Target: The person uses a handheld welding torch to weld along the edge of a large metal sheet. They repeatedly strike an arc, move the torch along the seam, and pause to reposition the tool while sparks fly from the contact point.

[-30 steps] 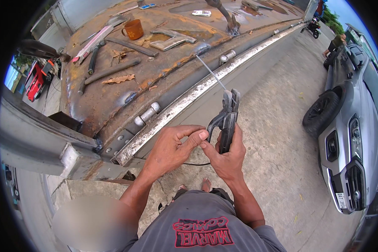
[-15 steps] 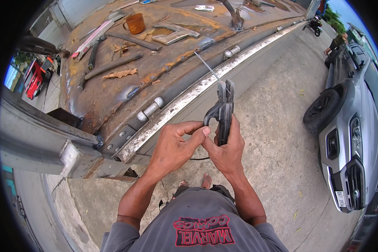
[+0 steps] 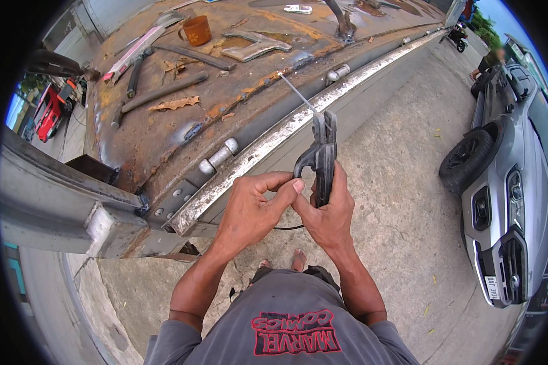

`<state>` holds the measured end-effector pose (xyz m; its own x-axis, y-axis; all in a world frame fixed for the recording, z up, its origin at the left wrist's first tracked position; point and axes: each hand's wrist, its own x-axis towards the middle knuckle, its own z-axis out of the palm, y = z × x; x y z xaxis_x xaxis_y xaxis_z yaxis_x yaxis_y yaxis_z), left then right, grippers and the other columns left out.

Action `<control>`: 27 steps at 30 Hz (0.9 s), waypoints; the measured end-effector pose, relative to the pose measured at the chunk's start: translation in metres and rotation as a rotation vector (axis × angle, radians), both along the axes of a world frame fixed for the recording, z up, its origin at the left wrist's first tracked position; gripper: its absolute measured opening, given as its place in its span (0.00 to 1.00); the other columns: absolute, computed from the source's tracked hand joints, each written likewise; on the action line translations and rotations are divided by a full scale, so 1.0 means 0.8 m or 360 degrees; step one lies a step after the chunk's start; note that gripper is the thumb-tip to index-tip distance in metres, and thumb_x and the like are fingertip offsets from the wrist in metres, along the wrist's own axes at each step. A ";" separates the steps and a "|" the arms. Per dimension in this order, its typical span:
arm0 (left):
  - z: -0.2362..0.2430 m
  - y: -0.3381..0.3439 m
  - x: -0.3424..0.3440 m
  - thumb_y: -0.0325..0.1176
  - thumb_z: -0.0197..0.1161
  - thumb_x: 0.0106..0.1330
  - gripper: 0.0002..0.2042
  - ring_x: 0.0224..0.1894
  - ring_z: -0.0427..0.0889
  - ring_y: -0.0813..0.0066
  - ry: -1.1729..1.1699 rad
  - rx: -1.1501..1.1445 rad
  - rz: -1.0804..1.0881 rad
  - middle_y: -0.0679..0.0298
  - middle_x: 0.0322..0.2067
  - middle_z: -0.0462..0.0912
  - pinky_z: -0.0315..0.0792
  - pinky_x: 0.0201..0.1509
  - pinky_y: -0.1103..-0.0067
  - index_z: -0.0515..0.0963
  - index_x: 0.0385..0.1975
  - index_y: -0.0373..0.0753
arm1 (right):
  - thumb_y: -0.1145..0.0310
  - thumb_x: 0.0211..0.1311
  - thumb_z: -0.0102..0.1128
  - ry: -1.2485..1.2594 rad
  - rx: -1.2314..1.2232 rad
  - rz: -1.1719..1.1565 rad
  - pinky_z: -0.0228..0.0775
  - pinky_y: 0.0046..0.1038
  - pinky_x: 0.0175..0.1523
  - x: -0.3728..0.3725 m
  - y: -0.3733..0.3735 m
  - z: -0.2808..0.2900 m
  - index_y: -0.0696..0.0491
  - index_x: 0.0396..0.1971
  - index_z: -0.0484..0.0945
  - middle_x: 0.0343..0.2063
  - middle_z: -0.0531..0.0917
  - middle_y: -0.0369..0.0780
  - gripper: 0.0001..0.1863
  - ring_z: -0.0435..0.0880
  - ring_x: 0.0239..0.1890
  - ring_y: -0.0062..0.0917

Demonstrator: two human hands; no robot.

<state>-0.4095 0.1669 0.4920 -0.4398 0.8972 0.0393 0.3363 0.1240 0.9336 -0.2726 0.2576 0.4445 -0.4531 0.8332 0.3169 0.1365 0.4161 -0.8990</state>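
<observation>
My right hand [image 3: 328, 216] is wrapped around a black welding electrode holder [image 3: 324, 149], which has a thin grey rod [image 3: 296, 92] in its jaws pointing up-left toward the rusty plate edge. At the holder's curved lever, my left hand [image 3: 256, 213] pinches with thumb and fingertips. Beyond them lies a rusty steel bed [image 3: 140, 152] bearing a hammer [image 3: 155, 98], an orange mug [image 3: 196, 31], flat metal bars [image 3: 189, 56], a bent metal piece [image 3: 252, 45] and a pink-white strip [image 3: 131, 55]. A black cable hangs below my hands.
A bright steel rail [image 3: 268, 140] with hinge pins [image 3: 218, 156] runs along the bed's edge. A steel beam [image 3: 55, 201] is at left, a silver pickup [image 3: 505, 201] at right. Another person [image 3: 487, 61] is by the pickup. A red vehicle [image 3: 50, 115] and a motorcycle [image 3: 458, 36] are farther back.
Both hands and the holder have shifted slightly up and left. The holder and rod are still held in the same grip.
</observation>
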 end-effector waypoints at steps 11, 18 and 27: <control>0.004 -0.002 0.002 0.41 0.70 0.74 0.17 0.38 0.82 0.82 -0.0032 0.0001 -0.0008 0.61 0.33 0.91 0.77 0.46 0.76 0.89 0.46 0.29 | 0.66 0.56 0.80 0.0034 0.0004 -0.0009 0.69 0.25 0.27 0.000 -0.002 0.001 0.60 0.64 0.70 0.31 0.76 0.36 0.38 0.73 0.24 0.16; 0.002 -0.011 0.007 0.46 0.70 0.74 0.21 0.47 0.89 0.72 0.0030 0.0175 0.0027 0.54 0.44 0.93 0.79 0.55 0.73 0.88 0.52 0.32 | 0.58 0.67 0.76 0.0579 -0.0786 0.0078 0.70 0.22 0.22 0.006 0.009 -0.019 0.58 0.66 0.66 0.31 0.76 0.33 0.37 0.75 0.21 0.14; 0.005 -0.011 0.009 0.46 0.69 0.75 0.21 0.48 0.88 0.71 -0.0031 0.0071 -0.0013 0.53 0.46 0.92 0.80 0.54 0.73 0.88 0.53 0.32 | 0.55 0.66 0.76 0.0612 -0.0787 0.0085 0.69 0.22 0.23 0.017 0.026 -0.025 0.58 0.65 0.68 0.32 0.76 0.33 0.37 0.73 0.21 0.14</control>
